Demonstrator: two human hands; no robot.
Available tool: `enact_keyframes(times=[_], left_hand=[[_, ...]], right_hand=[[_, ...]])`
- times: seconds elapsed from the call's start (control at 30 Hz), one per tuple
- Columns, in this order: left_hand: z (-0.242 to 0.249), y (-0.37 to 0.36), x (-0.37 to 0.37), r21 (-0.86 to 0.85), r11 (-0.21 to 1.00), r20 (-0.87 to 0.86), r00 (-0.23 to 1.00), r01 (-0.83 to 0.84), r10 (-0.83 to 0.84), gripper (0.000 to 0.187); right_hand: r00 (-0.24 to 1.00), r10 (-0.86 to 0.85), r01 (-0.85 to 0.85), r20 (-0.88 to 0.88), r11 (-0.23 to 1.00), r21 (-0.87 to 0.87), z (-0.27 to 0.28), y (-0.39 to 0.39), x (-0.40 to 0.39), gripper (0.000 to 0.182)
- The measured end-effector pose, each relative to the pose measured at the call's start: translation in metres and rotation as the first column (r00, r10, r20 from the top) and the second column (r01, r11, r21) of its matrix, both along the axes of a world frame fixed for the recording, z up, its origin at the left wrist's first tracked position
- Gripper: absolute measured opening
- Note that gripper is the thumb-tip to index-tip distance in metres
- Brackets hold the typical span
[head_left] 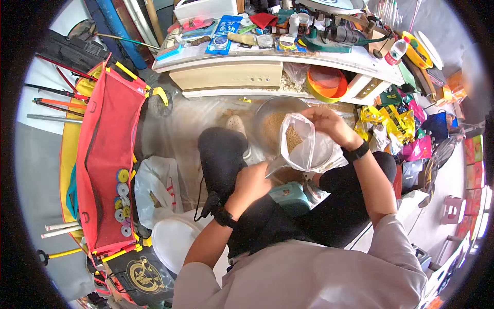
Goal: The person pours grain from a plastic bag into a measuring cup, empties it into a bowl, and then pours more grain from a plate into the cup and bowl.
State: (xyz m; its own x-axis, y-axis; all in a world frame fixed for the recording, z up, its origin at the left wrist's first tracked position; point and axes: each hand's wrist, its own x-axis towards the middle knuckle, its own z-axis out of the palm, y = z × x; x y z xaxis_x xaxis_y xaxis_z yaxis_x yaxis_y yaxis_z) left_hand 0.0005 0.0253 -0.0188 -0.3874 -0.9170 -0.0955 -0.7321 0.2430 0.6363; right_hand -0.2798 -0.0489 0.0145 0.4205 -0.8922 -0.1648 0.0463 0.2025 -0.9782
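My right hand (329,123) pinches the upper edge of a clear plastic bag (304,155), holding its mouth open. Brown pellet-like grain (293,139) shows inside the bag. My left hand (252,181) is closed around the grey handle of a scoop (276,167), which reaches to the near side of the bag; its head is hidden or hard to make out there. Just behind the bag, a large round basin (261,109) on the floor holds more brown grain. The bag and right hand hide part of the basin.
A cluttered white bench (226,59) stands ahead, with an orange bowl (329,85) on its lower shelf. Left are a long red mesh-lined case (110,154), a white plastic bag (157,185) and a white bucket (177,239). Yellow packets (386,121) pile up right. A teal box (289,198) sits between my legs.
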Motion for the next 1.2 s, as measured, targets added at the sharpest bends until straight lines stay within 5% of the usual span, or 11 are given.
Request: enact_keyframes(times=[0.03,0.1,0.13,0.37,0.5,0.53,0.63,0.7,0.73,0.97,1.2], left_hand=[[0.001,0.000,0.000,0.007,1.000,-0.016,1.000,-0.004,0.004,0.014],[-0.001,0.001,0.000,0.017,1.000,-0.032,0.999,-0.008,0.008,0.014],[-0.005,0.000,0.000,0.016,1.000,-0.010,1.000,-0.002,0.002,0.014],[-0.011,0.001,0.000,-0.005,1.000,0.005,1.000,-0.001,0.001,0.014],[-0.010,0.001,0.000,0.028,0.999,0.064,0.998,0.024,-0.025,0.013],[-0.011,0.002,0.000,0.026,0.999,0.084,0.995,0.047,-0.049,0.012],[-0.012,0.001,-0.001,0.023,0.998,0.102,0.993,0.058,-0.060,0.012],[-0.012,-0.001,-0.001,0.020,0.999,0.100,0.994,0.039,-0.041,0.012],[-0.012,-0.002,-0.001,0.009,1.000,0.064,0.998,0.002,-0.003,0.011],[-0.007,-0.004,-0.004,0.032,0.999,0.047,0.999,-0.012,0.010,0.012],[-0.016,0.000,-0.003,-0.023,1.000,0.038,0.999,-0.003,0.004,0.011]], right_hand=[[1.000,0.004,-0.004,-0.004,1.000,-0.002,-0.002,0.001,-0.001,0.045],[0.509,-0.189,-0.382,-0.840,0.825,-0.417,-0.007,0.011,0.000,0.056],[0.471,-0.181,-0.450,-0.864,0.793,-0.411,-0.016,0.017,0.003,0.065],[0.561,-0.090,-0.489,-0.823,0.766,-0.417,-0.084,0.012,0.010,0.062],[0.888,-0.072,-0.194,-0.455,0.837,-0.511,-0.121,0.014,0.014,0.047],[0.990,0.038,-0.023,0.139,0.994,-0.102,-0.131,0.014,0.017,0.041],[0.997,0.057,-0.067,-0.052,0.973,-0.220,-0.144,0.019,0.009,0.041],[0.726,-0.093,-0.394,-0.682,0.756,-0.522,-0.110,0.026,0.018,0.042],[0.676,-0.010,-0.395,-0.737,0.839,-0.374,-0.072,0.023,0.025,0.043],[0.760,-0.093,-0.314,-0.644,0.814,-0.488,-0.071,0.023,0.024,0.050],[0.674,0.148,-0.266,-0.723,0.963,-0.050,-0.046,0.029,0.035,0.070]])
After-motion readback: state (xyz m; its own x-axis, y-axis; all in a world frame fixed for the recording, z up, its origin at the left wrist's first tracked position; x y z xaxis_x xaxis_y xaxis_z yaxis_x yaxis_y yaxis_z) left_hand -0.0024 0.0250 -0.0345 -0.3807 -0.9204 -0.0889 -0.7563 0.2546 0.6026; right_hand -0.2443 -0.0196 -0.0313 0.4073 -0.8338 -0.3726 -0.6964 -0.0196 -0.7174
